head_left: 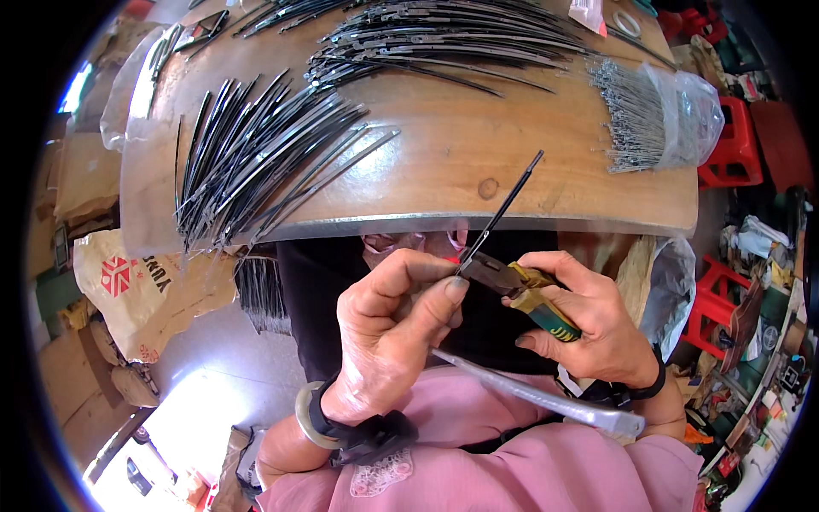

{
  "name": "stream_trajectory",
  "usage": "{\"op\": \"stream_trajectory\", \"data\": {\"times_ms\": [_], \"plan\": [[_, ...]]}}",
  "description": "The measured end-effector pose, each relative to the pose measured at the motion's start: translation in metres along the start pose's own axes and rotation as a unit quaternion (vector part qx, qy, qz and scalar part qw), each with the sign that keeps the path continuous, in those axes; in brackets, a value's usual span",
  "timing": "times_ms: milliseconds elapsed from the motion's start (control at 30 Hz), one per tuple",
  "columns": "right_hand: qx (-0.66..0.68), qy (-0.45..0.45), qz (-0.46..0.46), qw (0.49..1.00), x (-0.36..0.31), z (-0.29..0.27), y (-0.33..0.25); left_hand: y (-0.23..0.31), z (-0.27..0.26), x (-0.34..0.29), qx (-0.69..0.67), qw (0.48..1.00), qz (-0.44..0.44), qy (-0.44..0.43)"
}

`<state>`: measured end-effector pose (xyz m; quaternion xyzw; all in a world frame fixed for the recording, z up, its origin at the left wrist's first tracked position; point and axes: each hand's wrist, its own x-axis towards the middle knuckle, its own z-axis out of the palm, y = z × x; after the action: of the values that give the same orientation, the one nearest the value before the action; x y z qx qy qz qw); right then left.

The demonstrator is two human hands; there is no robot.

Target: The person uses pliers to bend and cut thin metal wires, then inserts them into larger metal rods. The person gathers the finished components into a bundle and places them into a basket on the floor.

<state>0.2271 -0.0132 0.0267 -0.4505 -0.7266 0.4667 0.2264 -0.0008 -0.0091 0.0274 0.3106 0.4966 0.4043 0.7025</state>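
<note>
Across the far side, a wooden table (444, 189) bears heaps of dark strips (273, 158), left and far. Near its edge, the left hand (384, 316) pinches one black strip (514, 198) between thumb and forefinger; the right hand (597, 317) curls around pliers (544, 309), their jaws by the strip's near end. Apparently that end is being worked, calling for a steady pinch and measured squeeze.

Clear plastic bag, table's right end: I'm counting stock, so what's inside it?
A bundle of thin silvery rods, its left part sticking out of the plastic bag. The cloudy bag obscures its right end; anything else underneath can't be seen.
</note>
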Motion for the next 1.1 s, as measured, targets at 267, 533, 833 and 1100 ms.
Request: {"op": "stream_trajectory", "data": {"times_ms": [267, 533, 833, 1100], "plan": [[-0.126, -0.002, -0.095, 0.987, 0.009, 0.012, 0.01, -0.006, -0.007, 0.011, 0.062, 0.997, 0.018, 0.04], [-0.103, 0.03, -0.075, 0.991, 0.029, -0.04, 0.014, 0.044, -0.038, 0.019, 0.098, 0.992, 0.005, 0.083], [-0.433, 0.115, -0.114, 0.887, 0.055, -0.1, 0.054, 0.047, -0.117, 0.051, 0.603, 0.675, 0.365, 0.216], [-0.517, 0.119, -0.106, 0.841, 0.063, -0.099, 0.029, 0.096, -0.046, 0.043, 0.576, 0.763, 0.268, 0.121]]}}
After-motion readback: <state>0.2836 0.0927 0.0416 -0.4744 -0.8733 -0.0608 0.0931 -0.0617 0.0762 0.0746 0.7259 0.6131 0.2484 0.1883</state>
